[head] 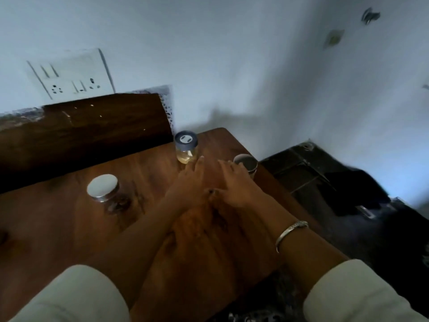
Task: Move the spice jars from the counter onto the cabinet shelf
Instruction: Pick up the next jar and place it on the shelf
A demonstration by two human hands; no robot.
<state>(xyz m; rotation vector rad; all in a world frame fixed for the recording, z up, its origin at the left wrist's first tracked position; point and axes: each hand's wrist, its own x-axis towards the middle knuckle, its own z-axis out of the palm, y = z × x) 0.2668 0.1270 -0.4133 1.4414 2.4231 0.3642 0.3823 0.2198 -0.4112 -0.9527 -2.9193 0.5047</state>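
Three jars stand on the wooden counter point(58, 228). A clear jar with a grey-blue lid point(186, 147) is at the far middle. A jar with a dark lid point(246, 165) stands near the right edge. A jar with a white metal lid point(105, 191) is on the left. My left hand point(188, 180) stretches forward with straight fingers, its tips just short of the grey-blue-lidded jar. My right hand point(234, 182), fingers spread, reaches beside the dark-lidded jar and holds nothing. The image is dim and blurred.
A dark wooden board point(81, 133) rises behind the counter on the left. A white switch and socket plate point(69, 75) is on the wall above it. A dark metal object point(325, 177) lies low to the right, beyond the counter's edge.
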